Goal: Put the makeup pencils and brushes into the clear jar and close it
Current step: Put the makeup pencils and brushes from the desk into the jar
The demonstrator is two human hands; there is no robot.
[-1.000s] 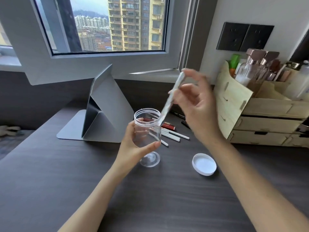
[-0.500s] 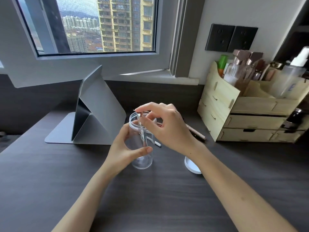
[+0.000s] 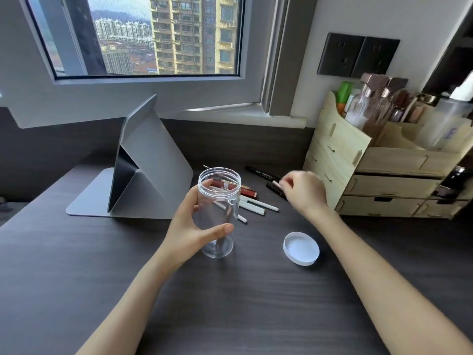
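So the left hand [image 3: 190,226] is wrapped around the clear jar [image 3: 218,213], thumb across the front and fingers round the back, holding it upright on the dark desk [image 3: 230,303]. The jar is open at the top, and one white pencil [image 3: 231,208] looks like it's standing inside, leaning on the right wall, though through the clear plastic it's hard to be sure.

The right hand [image 3: 303,192] is over at the pile behind the jar, fingers curled and pinching at a pink-tipped stick [image 3: 276,184]; it's blurry, so I can't tell if it really has it.

The rest lie flat on the desk: white pencils [image 3: 258,204] just right of the jar, a red tube [image 3: 247,191] behind them, a black pen [image 3: 261,172] further back.

The white lid [image 3: 301,248] sits upside down on the desk, near the jar's right side, not touching it. Wooden organizer [image 3: 340,149] on the right, folded tablet stand [image 3: 148,170] on the left.
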